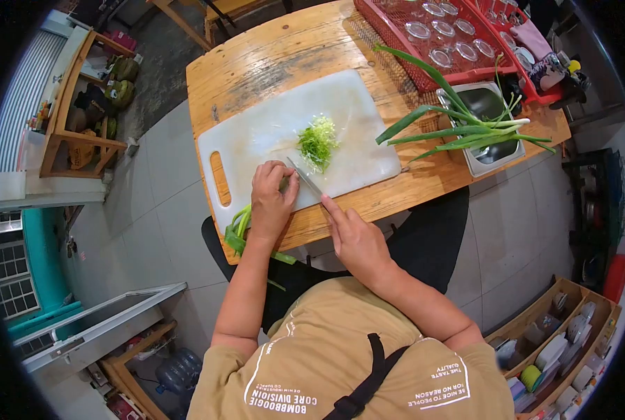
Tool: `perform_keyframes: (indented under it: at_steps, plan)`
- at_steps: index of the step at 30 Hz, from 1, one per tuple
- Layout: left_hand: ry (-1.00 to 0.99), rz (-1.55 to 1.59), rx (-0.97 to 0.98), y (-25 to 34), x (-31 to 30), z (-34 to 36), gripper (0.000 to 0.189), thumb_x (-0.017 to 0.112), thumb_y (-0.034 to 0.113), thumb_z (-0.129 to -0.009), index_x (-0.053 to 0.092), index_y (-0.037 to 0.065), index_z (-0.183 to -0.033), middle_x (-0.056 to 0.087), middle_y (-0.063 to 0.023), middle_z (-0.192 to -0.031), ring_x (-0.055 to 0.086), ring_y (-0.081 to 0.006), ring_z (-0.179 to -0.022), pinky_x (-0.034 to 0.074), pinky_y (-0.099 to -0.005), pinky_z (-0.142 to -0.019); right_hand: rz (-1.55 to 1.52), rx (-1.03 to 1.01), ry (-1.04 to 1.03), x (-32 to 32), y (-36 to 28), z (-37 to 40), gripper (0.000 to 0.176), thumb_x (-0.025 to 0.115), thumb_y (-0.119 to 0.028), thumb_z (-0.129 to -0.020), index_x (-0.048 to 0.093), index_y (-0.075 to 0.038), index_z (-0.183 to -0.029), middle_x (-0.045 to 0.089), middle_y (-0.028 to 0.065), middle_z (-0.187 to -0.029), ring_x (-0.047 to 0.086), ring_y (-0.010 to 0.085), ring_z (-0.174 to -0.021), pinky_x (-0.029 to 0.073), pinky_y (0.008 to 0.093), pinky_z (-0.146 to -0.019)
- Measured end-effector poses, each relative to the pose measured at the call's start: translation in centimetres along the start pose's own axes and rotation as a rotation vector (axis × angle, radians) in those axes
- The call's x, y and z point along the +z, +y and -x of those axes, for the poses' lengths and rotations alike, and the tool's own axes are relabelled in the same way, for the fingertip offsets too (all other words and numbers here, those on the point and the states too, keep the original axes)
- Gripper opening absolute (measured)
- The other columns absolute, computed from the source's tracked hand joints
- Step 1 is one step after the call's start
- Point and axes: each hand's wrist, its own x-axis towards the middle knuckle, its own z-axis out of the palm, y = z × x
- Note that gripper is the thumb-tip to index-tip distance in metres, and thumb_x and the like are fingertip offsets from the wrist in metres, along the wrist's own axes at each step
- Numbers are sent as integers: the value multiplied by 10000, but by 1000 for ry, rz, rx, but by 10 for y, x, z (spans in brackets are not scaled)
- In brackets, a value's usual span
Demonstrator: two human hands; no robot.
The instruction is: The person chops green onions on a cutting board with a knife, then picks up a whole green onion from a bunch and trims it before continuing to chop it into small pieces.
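On the white cutting board (361, 154) lies a small heap of chopped green onion (317, 143). My right hand (358, 241) grips a knife (307, 180), its blade angled over the board's near part, just below the heap. Beside the blade, my left hand (273, 196) has its fingers curled round green onion stalks. The leafy ends of these green onions (237, 231) stick out left of the wrist and hang over the table's near edge.
More green onions (466, 129) lie across a metal container (491, 164) at the table's right. Behind it, a red crate (414, 70) holds several upturned glasses. The wooden table (256, 63) has its near edge close to my body.
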Motion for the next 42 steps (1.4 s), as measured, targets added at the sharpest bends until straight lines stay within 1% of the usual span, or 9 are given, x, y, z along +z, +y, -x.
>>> perform_keyframes:
  at_steps: [4,12,18,22,24,28,34,36,42]
  plan:
    - [-7,-10,-1,3,-1,0,107,790,10,-952,699,-20,-1001,698,-174,-1060,672,-374,-1050,544,-456,-953,-22,55,-62,-12,0,13,577,626,-176,-1120,498,-153,-1682,649,204,-937,717,426,-764,615,529,-718]
    - [-9,-4,-11,4,0,0,100,781,2,-950,701,-20,-1005,701,-168,-1056,670,-369,-1044,544,-454,-947,-366,20,69,-10,-1,10,479,574,-182,-1158,520,-116,-1630,754,268,-1166,740,513,-936,618,578,-824]
    - [-14,-14,-8,4,0,-1,101,765,-9,-938,686,-20,-999,700,-167,-1054,668,-375,-1042,543,-456,-947,-358,86,-14,-16,-8,10,452,595,-123,-1150,544,-80,-1596,750,293,-1264,734,508,-1076,610,543,-897]
    - [2,-25,6,1,2,0,114,775,-2,-922,683,-10,-988,698,-148,-1044,665,-372,-1025,538,-468,-942,-323,77,-11,-10,-4,13,463,598,-114,-1145,539,-81,-1603,748,281,-1280,737,501,-1065,613,539,-896]
    - [11,-28,9,1,2,1,123,786,6,-910,687,-1,-984,697,-131,-1039,662,-369,-1018,532,-479,-940,-314,3,83,-5,-2,13,510,609,-162,-1134,532,-104,-1634,738,246,-1073,737,485,-847,611,562,-748]
    - [2,-17,-2,1,2,0,127,786,3,-905,686,-3,-983,700,-130,-1040,665,-364,-1020,534,-472,-943,-277,76,-7,-11,-6,14,465,618,-108,-1134,559,-80,-1594,749,265,-1283,747,479,-1028,621,527,-858]
    - [-2,-14,-5,0,1,-1,126,786,13,-905,687,1,-982,701,-126,-1038,664,-361,-1028,532,-470,-952,-197,69,-19,-5,-8,8,478,638,-115,-1123,569,-87,-1595,753,241,-1154,747,458,-936,622,527,-806]
    - [-10,-15,-10,1,1,-1,124,785,17,-906,689,3,-983,702,-126,-1039,664,-360,-1032,531,-470,-956,-193,-4,35,-1,-5,5,530,610,-179,-1132,522,-100,-1649,677,221,-940,716,473,-758,606,571,-712]
    - [-14,-3,-23,1,0,-1,117,782,19,-907,687,6,-974,702,-124,-1044,662,-360,-1038,530,-472,-962,-270,-10,13,-10,-2,8,512,594,-180,-1139,525,-68,-1634,712,252,-987,715,480,-777,600,575,-723]
